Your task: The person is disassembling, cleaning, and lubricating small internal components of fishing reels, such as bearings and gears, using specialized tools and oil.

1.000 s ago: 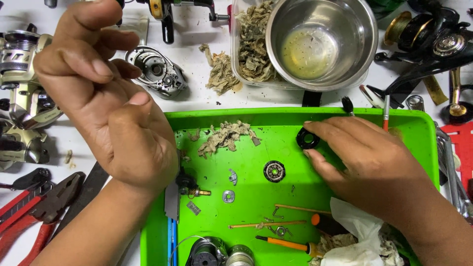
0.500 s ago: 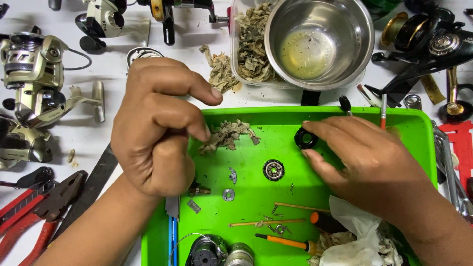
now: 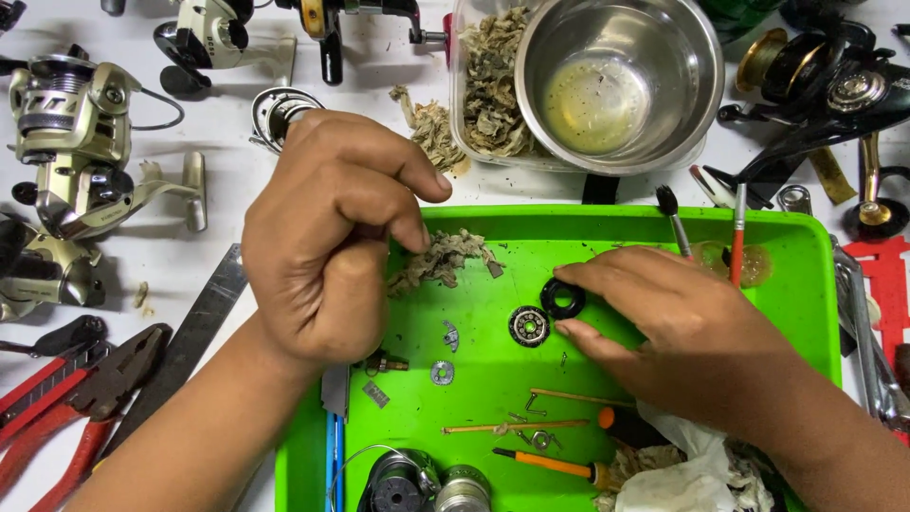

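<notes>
My left hand hovers over the left edge of the green tray, fingers curled loosely, tips near a wad of dirty shredded cloth; whether it pinches the cloth I cannot tell. My right hand rests in the tray, its fingertips on a small black ring. Just beside it lies a round ball bearing. Small metal washers and clips lie nearby on the tray floor.
A steel bowl sits in a clear box of shredded rags behind the tray. Fishing reels lie at left, dark reels at right. Red pliers, a metal ruler, brushes and screwdrivers surround.
My left hand came down from the reels at the upper left and moved right over the tray's left edge, fingers curling. My right hand stayed on the black ring.
</notes>
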